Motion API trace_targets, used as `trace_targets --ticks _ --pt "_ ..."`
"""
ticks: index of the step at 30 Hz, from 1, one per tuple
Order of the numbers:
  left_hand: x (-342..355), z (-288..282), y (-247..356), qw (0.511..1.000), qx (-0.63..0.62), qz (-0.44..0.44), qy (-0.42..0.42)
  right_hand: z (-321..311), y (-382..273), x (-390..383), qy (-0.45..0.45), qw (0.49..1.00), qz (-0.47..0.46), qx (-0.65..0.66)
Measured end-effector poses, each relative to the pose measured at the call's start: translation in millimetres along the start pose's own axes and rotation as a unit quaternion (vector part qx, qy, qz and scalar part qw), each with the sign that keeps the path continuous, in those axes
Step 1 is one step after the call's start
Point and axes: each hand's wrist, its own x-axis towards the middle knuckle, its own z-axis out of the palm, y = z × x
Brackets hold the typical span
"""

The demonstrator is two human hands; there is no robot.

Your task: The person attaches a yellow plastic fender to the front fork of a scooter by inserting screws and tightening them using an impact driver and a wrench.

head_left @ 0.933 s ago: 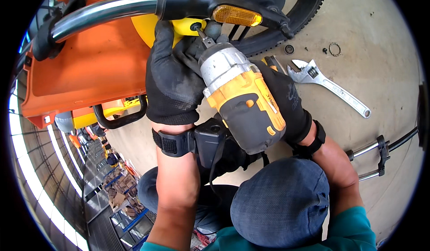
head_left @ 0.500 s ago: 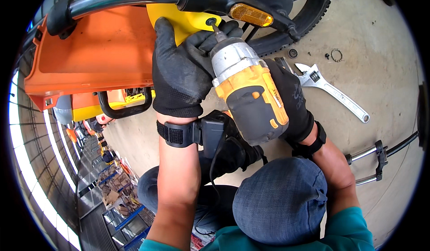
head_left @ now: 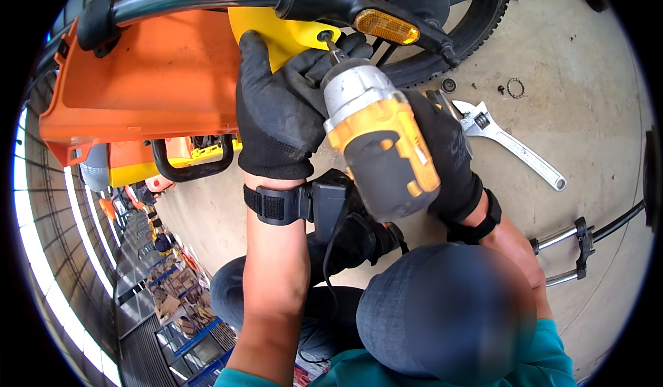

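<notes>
In my gloved right hand [head_left: 449,156] is a yellow, black and silver impact driver [head_left: 387,152], gripped by its handle and pointing away from me. Its bit meets a dark screw [head_left: 324,35] in a hole at the edge of a yellow plastic panel [head_left: 273,31]. My gloved left hand [head_left: 280,107] holds that panel from below, thumb up against it. The left fingers curl around beside the driver's nose, partly hidden by it. Above them runs a chrome fork tube [head_left: 200,2] with an amber reflector [head_left: 387,26].
An orange plastic body [head_left: 145,76] fills the left. At right on the concrete lie an adjustable wrench [head_left: 514,145], a ring [head_left: 516,87], a round black part [head_left: 449,85] and small screws. A knobby tyre [head_left: 494,28] stands beyond; another fork assembly [head_left: 583,242] is at far right.
The driver and right hand have shifted very slightly left, with the bit still at the screw. My left hand stays on the panel.
</notes>
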Motion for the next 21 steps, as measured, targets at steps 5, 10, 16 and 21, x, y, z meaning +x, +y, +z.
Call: trace_targets --ticks 5,10,16,21 --pt "-1 3 1 1.0 -0.009 -0.003 0.013 6 7 3 0.027 0.997 -0.054 0.041" --pt "-2 -4 -1 1.0 -0.011 -0.013 -0.012 2 4 2 0.002 0.999 -0.031 0.04" --pt "-4 9 -5 0.998 0.0 0.003 0.07 3 -3 1 0.026 0.999 -0.043 0.022" --pt "-3 -1 -2 0.999 -0.021 -0.009 0.023 5 0 0 0.007 0.998 -0.054 0.01"
